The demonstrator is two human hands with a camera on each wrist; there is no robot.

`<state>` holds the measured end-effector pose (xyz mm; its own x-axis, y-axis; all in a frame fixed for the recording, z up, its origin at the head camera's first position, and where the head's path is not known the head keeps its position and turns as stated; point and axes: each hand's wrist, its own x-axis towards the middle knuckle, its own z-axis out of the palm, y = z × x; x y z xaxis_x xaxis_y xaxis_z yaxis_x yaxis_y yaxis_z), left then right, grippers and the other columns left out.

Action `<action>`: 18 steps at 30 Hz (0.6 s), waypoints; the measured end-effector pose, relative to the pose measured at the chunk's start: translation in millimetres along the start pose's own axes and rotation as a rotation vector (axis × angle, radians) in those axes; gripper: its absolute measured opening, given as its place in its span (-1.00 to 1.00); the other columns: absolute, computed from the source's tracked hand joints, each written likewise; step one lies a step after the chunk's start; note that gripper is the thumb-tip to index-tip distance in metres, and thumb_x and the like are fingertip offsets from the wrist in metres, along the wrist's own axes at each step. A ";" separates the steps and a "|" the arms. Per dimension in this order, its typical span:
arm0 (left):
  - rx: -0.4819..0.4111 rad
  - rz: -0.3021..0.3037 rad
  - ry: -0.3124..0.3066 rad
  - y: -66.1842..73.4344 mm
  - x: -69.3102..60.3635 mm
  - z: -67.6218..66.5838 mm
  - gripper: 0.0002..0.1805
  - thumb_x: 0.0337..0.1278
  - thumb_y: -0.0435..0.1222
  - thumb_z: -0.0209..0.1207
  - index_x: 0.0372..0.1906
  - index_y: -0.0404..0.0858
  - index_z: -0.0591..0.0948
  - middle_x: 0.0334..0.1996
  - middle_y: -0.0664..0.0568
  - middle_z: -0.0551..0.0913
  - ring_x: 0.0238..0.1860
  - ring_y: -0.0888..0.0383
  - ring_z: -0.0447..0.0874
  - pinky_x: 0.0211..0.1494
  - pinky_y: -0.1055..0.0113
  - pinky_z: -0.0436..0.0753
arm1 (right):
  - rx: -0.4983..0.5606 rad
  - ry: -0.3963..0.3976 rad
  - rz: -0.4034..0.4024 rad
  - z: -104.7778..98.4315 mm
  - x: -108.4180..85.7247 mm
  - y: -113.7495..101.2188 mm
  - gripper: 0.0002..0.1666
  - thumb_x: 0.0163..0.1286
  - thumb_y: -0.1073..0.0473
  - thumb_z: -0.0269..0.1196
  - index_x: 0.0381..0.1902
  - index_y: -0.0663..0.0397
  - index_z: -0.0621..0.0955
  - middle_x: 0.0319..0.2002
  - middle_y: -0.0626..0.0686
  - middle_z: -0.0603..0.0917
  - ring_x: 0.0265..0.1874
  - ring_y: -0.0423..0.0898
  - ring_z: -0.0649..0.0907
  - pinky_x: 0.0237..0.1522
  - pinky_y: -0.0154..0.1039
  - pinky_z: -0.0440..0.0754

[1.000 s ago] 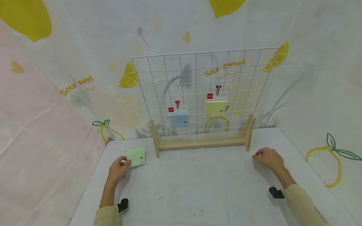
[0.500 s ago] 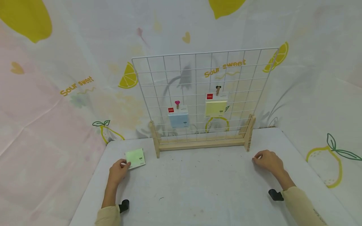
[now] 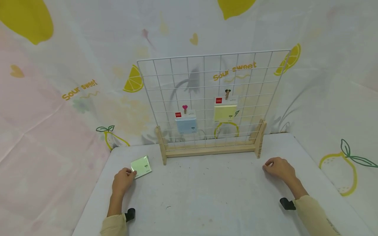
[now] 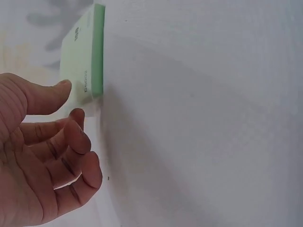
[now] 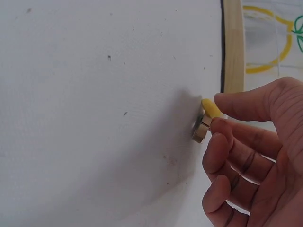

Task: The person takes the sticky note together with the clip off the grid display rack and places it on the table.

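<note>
My left hand [image 3: 122, 181] pinches the lower left corner of a pale green sticky note pad [image 3: 141, 166], thumb on its printed face. In the left wrist view the pad [image 4: 83, 56] appears edge-on near the white surface; whether it touches I cannot tell. Between thumb and forefinger, my right hand [image 3: 281, 169] holds a small wooden clothespin [image 5: 202, 128] with a yellow end, seen clearly only in the right wrist view. On the white wire grid [image 3: 206, 75] hang a blue sticky note pad [image 3: 186, 126] and a yellow one [image 3: 225, 113], each clipped by a small clothespin.
The grid stands in a wooden base [image 3: 209, 150] at the back of the white table [image 3: 200, 196]. Behind it hangs a lemon-printed cloth [image 3: 100, 42]. The left hand is left of the base, the right hand in front of its right foot.
My left hand has come slightly toward me, and the green pad has dipped and turned a little. The right hand has shifted slightly toward me with its fingers still pinched.
</note>
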<state>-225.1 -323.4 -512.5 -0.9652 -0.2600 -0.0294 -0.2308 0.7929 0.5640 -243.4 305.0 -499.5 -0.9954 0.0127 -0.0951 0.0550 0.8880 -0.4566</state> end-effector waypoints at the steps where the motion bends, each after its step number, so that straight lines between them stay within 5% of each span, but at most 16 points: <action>1: 0.000 -0.008 0.002 1.4 -0.7 -1.0 -0.57 0.34 -0.20 0.14 -0.01 -0.56 0.51 -0.19 -0.39 0.62 -0.23 -0.20 0.62 -0.22 -0.06 0.55 | 0.000 -0.001 0.000 -0.4 0.1 0.4 -0.67 0.25 0.09 0.28 -0.21 0.26 0.72 -0.34 0.15 0.70 -0.48 -0.02 0.58 -0.52 -0.14 0.49; 8: -0.014 0.003 0.034 11.3 -2.2 -6.9 -0.54 0.34 -0.18 0.14 0.10 -0.50 0.46 -0.22 -0.33 0.61 -0.33 -0.10 0.58 -0.35 0.07 0.52 | 0.022 0.031 -0.010 -7.0 -1.2 -1.5 -0.63 0.26 0.02 0.30 -0.18 0.24 0.71 -0.35 0.15 0.70 -0.46 -0.01 0.60 -0.53 -0.15 0.48; 18: -0.043 0.107 0.098 24.1 -2.9 -8.8 -0.58 0.34 -0.19 0.18 0.07 -0.46 0.52 -0.37 -0.20 0.61 -0.46 0.00 0.51 -0.47 0.23 0.43 | 0.062 0.143 -0.092 -28.3 -4.4 -21.0 -0.58 0.34 -0.03 0.28 -0.11 0.24 0.70 -0.39 0.10 0.69 -0.56 -0.08 0.54 -0.63 -0.19 0.43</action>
<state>-226.8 -308.4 -491.6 -0.9667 -0.2297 0.1125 -0.1197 0.7951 0.5946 -242.4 299.3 -464.4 -0.9972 0.0016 0.0745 -0.0369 0.8585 -0.5115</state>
